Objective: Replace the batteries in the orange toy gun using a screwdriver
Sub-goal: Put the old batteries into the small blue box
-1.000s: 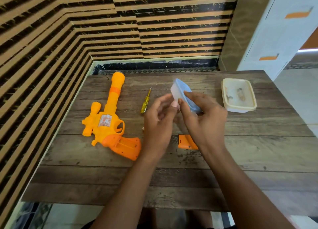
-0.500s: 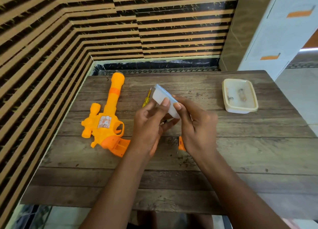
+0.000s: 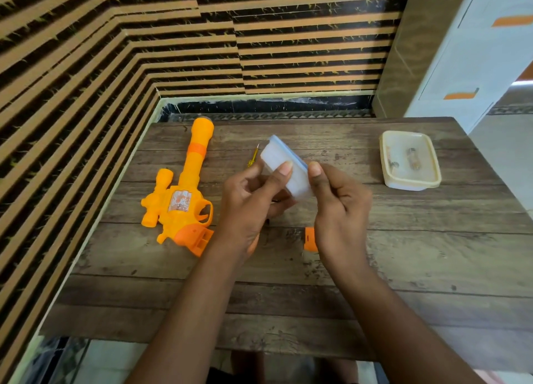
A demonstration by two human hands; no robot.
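The orange toy gun (image 3: 184,190) lies on the wooden table (image 3: 403,254) at the left, barrel pointing away, its grip end open. Above the table's middle, my left hand (image 3: 251,202) and my right hand (image 3: 340,207) together hold a small white box with a blue lid (image 3: 284,164), tilted on its side. The left thumb presses its white side; the right thumb and fingers pinch its lid edge. The yellow screwdriver (image 3: 253,156) lies behind the box, mostly hidden. The orange battery cover (image 3: 310,239) lies on the table under my right wrist.
A cream plastic container (image 3: 409,160) with small items inside sits at the table's back right. A striped wall runs along the left and back edges. A white cabinet (image 3: 476,52) stands beyond the right corner.
The white box has turned from blue lid facing me to white side facing me, and both hands moved it slightly left. My left forearm now covers part of the gun's grip.
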